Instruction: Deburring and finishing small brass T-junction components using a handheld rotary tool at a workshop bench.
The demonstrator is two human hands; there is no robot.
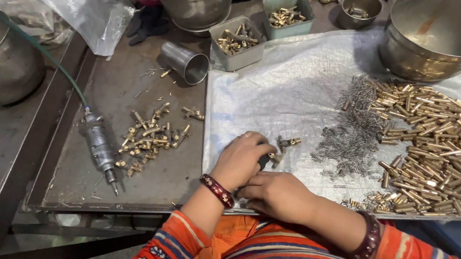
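My left hand (241, 159) is closed around a small brass fitting (285, 144) with a dark handle part, held just above the white plastic sheet (275, 89). Just below it, my right hand (275, 193) rests curled on the sheet's near edge, fingers tucked under the left hand; what it grips is hidden. Both wrists wear dark red bangles. To the right lie a heap of thin wire springs (353, 134) and a large pile of brass pins (432, 142).
A pneumatic hand tool (99, 147) with a green hose lies left on the metal tray, beside a pile of assembled brass fittings (147, 138). A steel cup (185, 63) lies tipped. Small green-grey boxes (238, 43) of brass parts and steel bowls (433, 35) stand at the back.
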